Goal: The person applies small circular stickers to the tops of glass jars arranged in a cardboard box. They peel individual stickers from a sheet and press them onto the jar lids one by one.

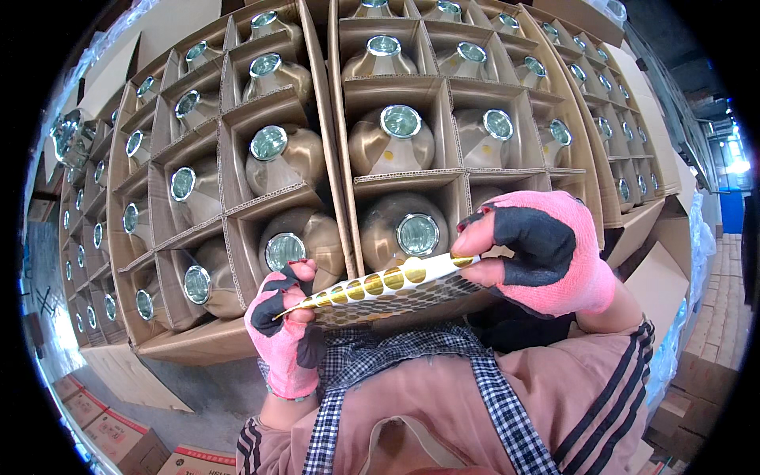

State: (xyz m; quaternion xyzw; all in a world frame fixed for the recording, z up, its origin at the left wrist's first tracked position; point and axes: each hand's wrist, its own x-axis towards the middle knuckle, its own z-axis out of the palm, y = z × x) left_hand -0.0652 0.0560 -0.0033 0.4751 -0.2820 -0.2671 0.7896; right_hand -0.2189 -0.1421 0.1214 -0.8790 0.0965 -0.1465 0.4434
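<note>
Grey floor (198,388), smooth, lies to the left of and nearer than the sheet, bearing tan cardboard boxes (123,443) with red edging.

Landmark: one sheet of round, glossy gold stickers on white backing (396,297), thin, slightly bowed, held aslant over the near edge of the open cartons.

Left hand (286,332), in a pink knitted glove with black coated patches (289,366), bare-tipped: pinches the sheet's left end. Right hand (538,249), gloved alike: thumb and finger pinch its right end.

Beyond the sheet: open brown corrugated cartons (340,150), divided by ribbed board partitions (408,176); cells hold bronze-tinted, round-bellied vessels (380,229) with flared silvery rims.

Nearer than the sheet: black-and-white checked cloth apron (412,344). Well to its right: crumpled clear plastic film (701,245).

Obstructions: sheet and right hand hide parts of the nearest cells.
</note>
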